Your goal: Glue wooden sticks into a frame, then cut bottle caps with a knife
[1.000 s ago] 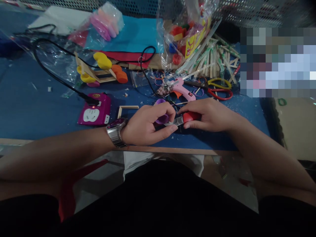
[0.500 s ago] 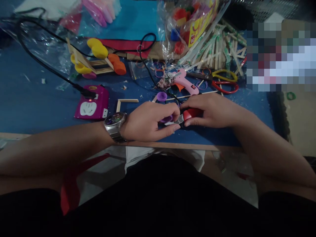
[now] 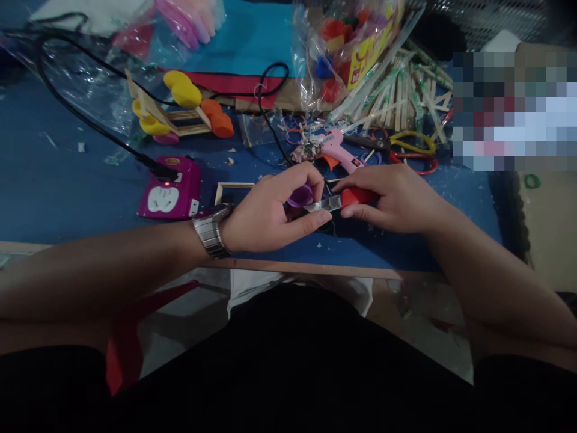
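Observation:
My right hand is closed around a red-handled utility knife, whose metal front end points left. That metal end reaches the fingertips of my left hand, between the thumb and the bent index finger. Beside those fingers is a purple round cap, its open side facing up. My left fingers curl about the cap, though the palm hides part of it. Past my left wrist, a small wooden stick frame lies on the blue table, partly covered by the hand.
A pink glue gun lies beyond my hands, near yellow-and-red-handled scissors. A purple power socket with a black cable sits left. Behind are a stick model with yellow and orange wheels, a bag of coloured caps and wooden sticks.
The purple cap beside my left fingers now shows its round opening more fully. The knife's metal part has come up a little between my fingertips. My left wrist has turned slightly.

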Motion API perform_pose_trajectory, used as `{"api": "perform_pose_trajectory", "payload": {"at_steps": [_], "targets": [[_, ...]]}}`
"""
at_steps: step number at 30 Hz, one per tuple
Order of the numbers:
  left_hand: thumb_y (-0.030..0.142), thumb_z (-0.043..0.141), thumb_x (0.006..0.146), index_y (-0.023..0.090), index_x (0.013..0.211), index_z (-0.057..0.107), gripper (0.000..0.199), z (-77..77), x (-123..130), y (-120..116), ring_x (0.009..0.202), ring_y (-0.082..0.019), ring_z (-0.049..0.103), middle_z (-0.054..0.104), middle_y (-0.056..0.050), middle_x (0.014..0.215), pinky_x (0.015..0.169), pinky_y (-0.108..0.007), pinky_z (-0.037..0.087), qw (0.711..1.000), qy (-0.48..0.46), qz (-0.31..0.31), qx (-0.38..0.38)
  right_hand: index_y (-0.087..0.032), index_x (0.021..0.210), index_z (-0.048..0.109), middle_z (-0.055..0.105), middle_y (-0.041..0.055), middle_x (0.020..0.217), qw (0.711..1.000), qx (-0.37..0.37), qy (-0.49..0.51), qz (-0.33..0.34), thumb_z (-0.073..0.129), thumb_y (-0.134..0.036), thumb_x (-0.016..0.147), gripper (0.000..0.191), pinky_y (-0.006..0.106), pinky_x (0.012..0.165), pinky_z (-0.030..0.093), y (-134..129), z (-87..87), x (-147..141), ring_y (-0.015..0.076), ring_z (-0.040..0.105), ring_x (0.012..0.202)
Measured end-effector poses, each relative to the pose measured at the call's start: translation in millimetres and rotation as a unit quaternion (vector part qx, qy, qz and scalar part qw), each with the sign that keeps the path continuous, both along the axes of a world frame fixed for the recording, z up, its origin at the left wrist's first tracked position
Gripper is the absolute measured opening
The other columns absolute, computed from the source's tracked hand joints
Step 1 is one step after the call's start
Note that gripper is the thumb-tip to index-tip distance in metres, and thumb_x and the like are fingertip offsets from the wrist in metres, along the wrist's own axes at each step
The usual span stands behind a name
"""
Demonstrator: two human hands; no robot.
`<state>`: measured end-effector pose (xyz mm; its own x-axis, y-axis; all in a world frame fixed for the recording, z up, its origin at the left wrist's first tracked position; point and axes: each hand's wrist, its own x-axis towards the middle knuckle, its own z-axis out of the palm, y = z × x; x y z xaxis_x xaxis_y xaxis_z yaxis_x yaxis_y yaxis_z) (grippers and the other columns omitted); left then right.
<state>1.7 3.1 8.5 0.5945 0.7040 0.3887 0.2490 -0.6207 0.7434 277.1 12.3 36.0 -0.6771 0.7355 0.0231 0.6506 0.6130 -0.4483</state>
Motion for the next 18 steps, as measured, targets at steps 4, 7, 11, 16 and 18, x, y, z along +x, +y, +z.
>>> {"api": "perform_pose_trajectory", "payload": {"at_steps": [4, 7, 11, 16, 18], "targets": [[0.039, 0.074, 0.096, 0.022, 0.100, 0.059, 0.022, 0.3, 0.8, -0.1, 0.071, -0.013, 0.058, 0.064, -0.001, 0.090, 0.066, -0.031, 0.048, 1.000, -0.001, -0.009, 0.001, -0.029, 0.120, 0.080, 0.083, 0.0095, 0.113, 1.000, 0.014, -0.001, -0.006, 0.053, -0.079, 0.100, 0.060, 0.045, 0.085, 0.055, -1.3, -1.5, 0.2, 0.0341, 0.078, 0.103], [0.038, 0.073, 0.096, 0.022, 0.101, 0.059, 0.022, 0.6, 1.4, -0.4, 0.071, -0.012, 0.058, 0.065, -0.001, 0.092, 0.066, -0.030, 0.048, 1.000, 0.008, -0.015, -0.002, -0.027, 0.119, 0.080, 0.083, 0.0109, 0.111, 1.000, 0.014, -0.004, -0.002, 0.049, -0.082, 0.100, 0.066, 0.045, 0.083, 0.054, -1.8, -2.4, -0.2, 0.0341, 0.078, 0.101], [0.034, 0.074, 0.093, 0.022, 0.101, 0.058, 0.021, 1.3, 1.4, -1.2, 0.071, -0.012, 0.058, 0.064, 0.000, 0.091, 0.066, -0.029, 0.048, 1.000, 0.020, -0.019, -0.005, -0.026, 0.119, 0.079, 0.083, 0.0120, 0.112, 1.000, 0.005, -0.009, 0.003, 0.046, -0.084, 0.100, 0.070, 0.044, 0.082, 0.054, -1.7, -2.6, -1.2, 0.0340, 0.078, 0.100], [0.024, 0.075, 0.086, 0.022, 0.093, 0.057, 0.019, 4.3, 0.8, -4.0, 0.066, -0.010, 0.054, 0.063, 0.003, 0.084, 0.063, -0.027, 0.047, 1.000, 0.009, -0.011, 0.010, -0.025, 0.121, 0.080, 0.083, 0.0114, 0.110, 1.000, -0.015, 0.003, 0.004, 0.052, -0.084, 0.098, 0.068, 0.043, 0.083, 0.054, -3.7, -0.4, -3.0, 0.0327, 0.077, 0.099], [0.023, 0.076, 0.085, 0.022, 0.089, 0.056, 0.021, 5.6, 0.9, -5.0, 0.062, -0.008, 0.050, 0.061, 0.005, 0.079, 0.062, -0.026, 0.046, 1.000, 0.002, -0.008, 0.015, -0.026, 0.123, 0.080, 0.083, 0.0113, 0.112, 1.000, -0.022, 0.007, 0.007, 0.053, -0.083, 0.098, 0.068, 0.043, 0.084, 0.055, -4.9, 1.0, -3.5, 0.0331, 0.077, 0.101]]}}
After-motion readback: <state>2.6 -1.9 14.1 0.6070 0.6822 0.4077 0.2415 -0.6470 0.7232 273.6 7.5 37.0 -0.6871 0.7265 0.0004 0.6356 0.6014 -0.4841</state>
